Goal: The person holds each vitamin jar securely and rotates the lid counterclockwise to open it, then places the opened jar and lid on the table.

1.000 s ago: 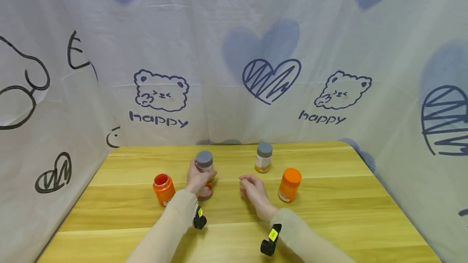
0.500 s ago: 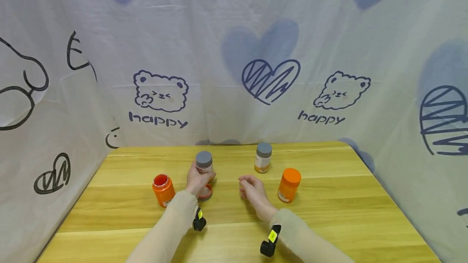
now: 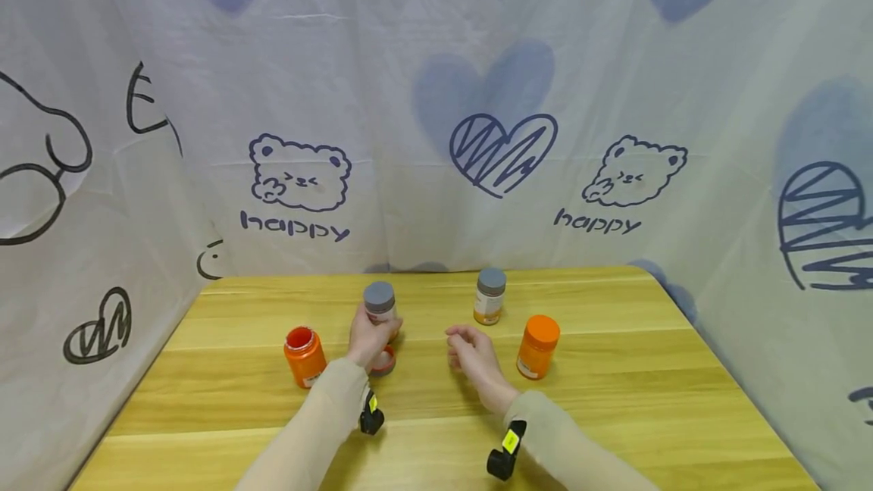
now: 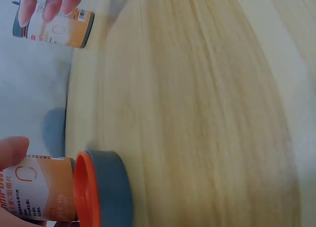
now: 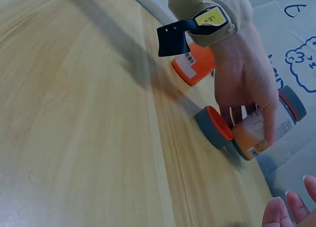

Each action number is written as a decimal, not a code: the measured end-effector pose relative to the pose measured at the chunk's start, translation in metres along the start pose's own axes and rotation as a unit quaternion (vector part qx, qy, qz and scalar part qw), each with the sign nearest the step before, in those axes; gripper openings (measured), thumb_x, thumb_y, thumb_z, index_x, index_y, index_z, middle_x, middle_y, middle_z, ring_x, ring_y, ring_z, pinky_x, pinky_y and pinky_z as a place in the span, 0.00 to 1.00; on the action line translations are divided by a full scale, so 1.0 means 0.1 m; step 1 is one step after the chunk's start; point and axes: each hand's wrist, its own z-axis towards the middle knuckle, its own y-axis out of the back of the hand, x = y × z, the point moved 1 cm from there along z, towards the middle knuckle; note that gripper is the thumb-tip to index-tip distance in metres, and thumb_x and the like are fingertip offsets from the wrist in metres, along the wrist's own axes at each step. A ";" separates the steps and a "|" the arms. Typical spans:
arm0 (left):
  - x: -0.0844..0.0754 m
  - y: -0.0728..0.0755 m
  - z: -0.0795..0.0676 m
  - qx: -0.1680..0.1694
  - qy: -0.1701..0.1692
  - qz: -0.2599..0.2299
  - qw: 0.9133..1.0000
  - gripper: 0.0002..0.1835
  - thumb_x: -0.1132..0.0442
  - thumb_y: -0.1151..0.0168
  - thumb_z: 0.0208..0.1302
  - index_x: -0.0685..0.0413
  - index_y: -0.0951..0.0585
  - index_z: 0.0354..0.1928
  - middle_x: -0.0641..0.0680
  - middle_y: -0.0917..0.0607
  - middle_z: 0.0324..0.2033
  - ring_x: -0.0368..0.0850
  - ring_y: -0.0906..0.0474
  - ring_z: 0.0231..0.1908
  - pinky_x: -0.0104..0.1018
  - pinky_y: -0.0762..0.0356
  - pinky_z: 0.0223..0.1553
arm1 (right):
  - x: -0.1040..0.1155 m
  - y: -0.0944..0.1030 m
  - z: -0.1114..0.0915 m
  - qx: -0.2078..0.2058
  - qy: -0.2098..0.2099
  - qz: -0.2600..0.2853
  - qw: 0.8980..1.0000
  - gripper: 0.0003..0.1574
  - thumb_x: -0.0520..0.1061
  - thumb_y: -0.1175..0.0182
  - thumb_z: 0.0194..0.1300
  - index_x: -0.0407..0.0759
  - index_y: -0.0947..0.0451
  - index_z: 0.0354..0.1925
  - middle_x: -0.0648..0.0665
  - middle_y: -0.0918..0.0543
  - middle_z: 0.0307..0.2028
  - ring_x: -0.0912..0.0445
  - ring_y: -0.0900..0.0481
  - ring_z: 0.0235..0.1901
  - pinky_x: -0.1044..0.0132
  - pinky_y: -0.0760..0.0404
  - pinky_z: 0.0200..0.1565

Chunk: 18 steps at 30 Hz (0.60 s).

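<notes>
In the head view my left hand (image 3: 367, 339) grips a grey-lidded bottle (image 3: 380, 298), its thumb and fingers around the label. The bottle's white and orange side shows in the left wrist view. Close in front of it lies a loose grey lid (image 3: 384, 361), its orange inside facing up. My right hand (image 3: 475, 362) is held to the right of this bottle with fingers loosely bent, holding nothing. Left of my left hand stands an orange bottle (image 3: 306, 362) with its mouth uncovered. The left hand (image 5: 247, 71) hides part of the bottle's label in the right wrist view.
A second grey-lidded bottle (image 3: 489, 303) stands farther back, beyond my right hand. An orange bottle with an orange lid (image 3: 538, 349) stands to that hand's right. The wooden table (image 3: 634, 370) meets a printed cloth (image 3: 402, 211) at its back and sides.
</notes>
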 end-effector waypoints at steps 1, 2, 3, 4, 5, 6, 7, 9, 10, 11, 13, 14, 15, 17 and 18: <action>-0.01 0.00 -0.01 0.001 -0.004 0.001 1.000 0.31 0.67 0.34 0.63 0.64 0.34 0.66 0.69 0.25 0.61 0.64 0.28 0.63 0.57 0.31 0.66 | 0.00 0.00 0.00 -0.001 0.001 0.000 1.000 0.21 0.41 0.49 0.70 0.31 0.25 0.56 0.40 0.21 0.46 0.46 0.20 0.45 0.55 0.17 0.49; -0.04 -0.01 -0.02 0.003 -0.013 0.003 1.000 0.31 0.67 0.34 0.63 0.64 0.35 0.66 0.69 0.24 0.60 0.64 0.27 0.62 0.58 0.30 0.65 | 0.01 0.01 0.00 -0.002 0.002 0.000 1.000 0.21 0.41 0.49 0.70 0.31 0.24 0.56 0.40 0.21 0.46 0.45 0.20 0.46 0.55 0.17 0.49; -0.06 -0.01 -0.03 0.005 -0.022 0.002 1.000 0.31 0.67 0.35 0.63 0.65 0.35 0.66 0.69 0.24 0.60 0.64 0.27 0.62 0.58 0.30 0.65 | 0.01 0.01 0.00 -0.004 0.003 0.000 1.000 0.21 0.41 0.49 0.70 0.31 0.24 0.56 0.40 0.20 0.46 0.45 0.20 0.46 0.55 0.17 0.49; -0.09 -0.02 -0.04 0.007 -0.032 0.002 0.999 0.31 0.67 0.35 0.63 0.65 0.35 0.65 0.69 0.24 0.60 0.64 0.27 0.62 0.58 0.31 0.65 | 0.01 0.02 0.00 -0.005 0.004 0.001 1.000 0.20 0.41 0.49 0.70 0.31 0.24 0.55 0.40 0.20 0.46 0.45 0.19 0.46 0.54 0.17 0.49; -0.12 -0.03 -0.05 0.011 -0.040 -0.001 0.999 0.31 0.66 0.35 0.63 0.65 0.35 0.65 0.69 0.24 0.59 0.64 0.27 0.62 0.57 0.31 0.65 | 0.02 0.03 0.00 -0.006 0.005 0.001 1.000 0.20 0.41 0.49 0.70 0.31 0.24 0.55 0.41 0.20 0.45 0.45 0.19 0.46 0.54 0.17 0.50; -0.15 -0.04 -0.06 0.014 -0.049 -0.003 0.999 0.31 0.66 0.35 0.63 0.65 0.35 0.65 0.69 0.24 0.59 0.64 0.27 0.61 0.57 0.31 0.65 | 0.03 0.03 0.00 -0.007 0.007 0.002 1.000 0.20 0.41 0.49 0.70 0.31 0.24 0.55 0.41 0.20 0.45 0.45 0.19 0.46 0.54 0.17 0.50; -0.19 -0.05 -0.08 0.017 -0.057 -0.003 0.998 0.30 0.66 0.35 0.63 0.65 0.35 0.64 0.68 0.24 0.58 0.63 0.27 0.61 0.57 0.30 0.65 | 0.04 0.04 0.00 -0.008 0.010 0.002 1.000 0.20 0.41 0.50 0.70 0.31 0.24 0.55 0.42 0.21 0.44 0.45 0.19 0.46 0.54 0.17 0.50; -0.26 -0.07 -0.11 0.025 -0.069 -0.003 0.997 0.30 0.65 0.35 0.64 0.63 0.35 0.65 0.67 0.23 0.58 0.62 0.26 0.60 0.56 0.29 0.64 | 0.06 0.05 0.00 -0.010 0.017 0.002 1.000 0.20 0.41 0.50 0.71 0.30 0.24 0.55 0.43 0.21 0.43 0.46 0.20 0.46 0.53 0.17 0.50; -0.30 -0.08 -0.13 0.026 -0.075 0.000 0.997 0.30 0.64 0.35 0.64 0.62 0.34 0.64 0.66 0.23 0.57 0.60 0.25 0.59 0.55 0.27 0.62 | 0.08 0.06 -0.01 -0.011 0.023 0.002 1.000 0.20 0.41 0.50 0.71 0.30 0.24 0.55 0.43 0.21 0.43 0.46 0.20 0.46 0.53 0.17 0.50; -0.33 -0.08 -0.15 0.027 -0.083 0.006 0.996 0.29 0.63 0.35 0.64 0.61 0.34 0.63 0.65 0.22 0.55 0.59 0.24 0.57 0.53 0.26 0.60 | 0.10 0.07 -0.01 -0.012 0.030 0.001 0.999 0.20 0.41 0.50 0.71 0.30 0.24 0.55 0.42 0.21 0.43 0.46 0.20 0.46 0.53 0.17 0.50; -0.40 -0.09 -0.18 0.028 -0.100 0.013 0.994 0.28 0.62 0.34 0.63 0.59 0.33 0.62 0.63 0.21 0.53 0.57 0.22 0.53 0.48 0.23 0.55 | 0.13 0.09 -0.01 -0.015 0.044 -0.001 0.999 0.20 0.41 0.50 0.72 0.29 0.24 0.55 0.40 0.21 0.45 0.47 0.20 0.46 0.53 0.16 0.49; -0.43 -0.09 -0.20 0.029 -0.109 0.013 0.994 0.27 0.63 0.34 0.63 0.58 0.32 0.61 0.62 0.21 0.51 0.55 0.21 0.51 0.46 0.22 0.52 | 0.16 0.11 -0.01 -0.015 0.049 -0.002 0.999 0.20 0.41 0.50 0.72 0.29 0.24 0.55 0.39 0.20 0.46 0.48 0.20 0.46 0.53 0.16 0.50; -0.46 -0.09 -0.22 0.031 -0.120 0.015 0.992 0.26 0.63 0.33 0.63 0.58 0.31 0.60 0.62 0.20 0.50 0.54 0.21 0.49 0.44 0.21 0.49 | 0.17 0.12 -0.01 -0.016 0.054 -0.002 0.998 0.20 0.41 0.49 0.72 0.30 0.24 0.55 0.37 0.20 0.48 0.48 0.20 0.46 0.53 0.16 0.50; -0.52 -0.09 -0.27 0.041 -0.139 0.018 0.989 0.25 0.63 0.32 0.62 0.57 0.30 0.59 0.61 0.20 0.48 0.52 0.21 0.46 0.40 0.21 0.46 | 0.21 0.15 -0.02 -0.015 0.064 -0.005 0.998 0.20 0.41 0.50 0.72 0.30 0.24 0.56 0.35 0.20 0.50 0.49 0.20 0.46 0.53 0.16 0.51; -0.54 -0.08 -0.29 0.047 -0.148 0.022 0.988 0.26 0.63 0.32 0.61 0.57 0.29 0.59 0.60 0.20 0.48 0.51 0.21 0.45 0.39 0.21 0.45 | 0.22 0.17 -0.02 -0.014 0.065 -0.005 0.998 0.20 0.41 0.49 0.73 0.31 0.24 0.56 0.34 0.21 0.51 0.49 0.20 0.46 0.53 0.16 0.52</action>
